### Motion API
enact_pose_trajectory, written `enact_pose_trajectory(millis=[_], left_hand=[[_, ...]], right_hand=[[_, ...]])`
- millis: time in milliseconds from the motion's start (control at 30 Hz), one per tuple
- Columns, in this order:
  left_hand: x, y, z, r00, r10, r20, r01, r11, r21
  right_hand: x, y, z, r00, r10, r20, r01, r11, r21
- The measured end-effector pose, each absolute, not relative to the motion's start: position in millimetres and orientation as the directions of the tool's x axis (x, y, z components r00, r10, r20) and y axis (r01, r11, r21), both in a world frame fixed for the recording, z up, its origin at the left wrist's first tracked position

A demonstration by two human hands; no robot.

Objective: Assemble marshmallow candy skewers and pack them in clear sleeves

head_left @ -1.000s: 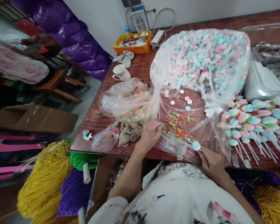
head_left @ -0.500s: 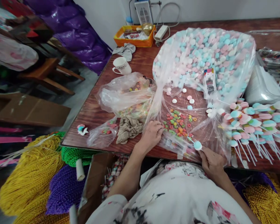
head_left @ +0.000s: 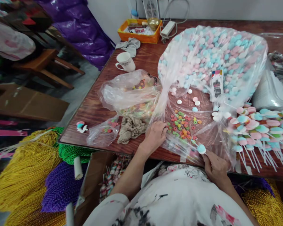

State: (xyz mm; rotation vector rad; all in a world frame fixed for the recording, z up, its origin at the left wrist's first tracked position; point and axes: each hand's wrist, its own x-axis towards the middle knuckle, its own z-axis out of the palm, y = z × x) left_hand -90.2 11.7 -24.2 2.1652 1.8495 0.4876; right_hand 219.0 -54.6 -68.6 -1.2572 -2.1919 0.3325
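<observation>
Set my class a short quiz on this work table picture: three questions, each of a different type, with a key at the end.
1. Short answer: What round thing does the right hand hold?
2. True or false: The white mug stands nearer the person than the orange tray.
3. Fill in the blank: Of the person's two hands, the crumpled brown cloth lies nearer to the ____.

Key:
1. A blue-and-white disc.
2. True.
3. Left hand.
</observation>
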Motion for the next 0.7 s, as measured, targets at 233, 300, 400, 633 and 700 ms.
enact_pose_trajectory(millis=[233, 300, 400, 633, 700], left_hand=[[-86, 21, -17, 0.097, 0.995, 0.006, 0.948, -0.094, 0.303], [-84, 22, -14, 0.093, 0.995, -0.021, 0.957, -0.084, 0.277], [-82, 21, -12, 0.083, 0.996, -0.017, 0.959, -0.075, 0.274], [-80, 11, -19, 0.077, 0.996, 0.037, 0.953, -0.085, 0.291], [-81, 10, -23, 0.071, 0.993, 0.095, 0.923, -0.101, 0.371]], right_hand=[[217, -54, -66, -0.387, 0.836, 0.389, 0.708, 0.539, -0.455], [217, -53, -66, -0.385, 0.836, 0.391, 0.707, 0.540, -0.457], [218, -54, -66, -0.385, 0.833, 0.397, 0.696, 0.545, -0.468], [217, -53, -65, -0.384, 0.836, 0.392, 0.696, 0.541, -0.472], [217, -52, -65, -0.380, 0.834, 0.400, 0.696, 0.543, -0.470]])
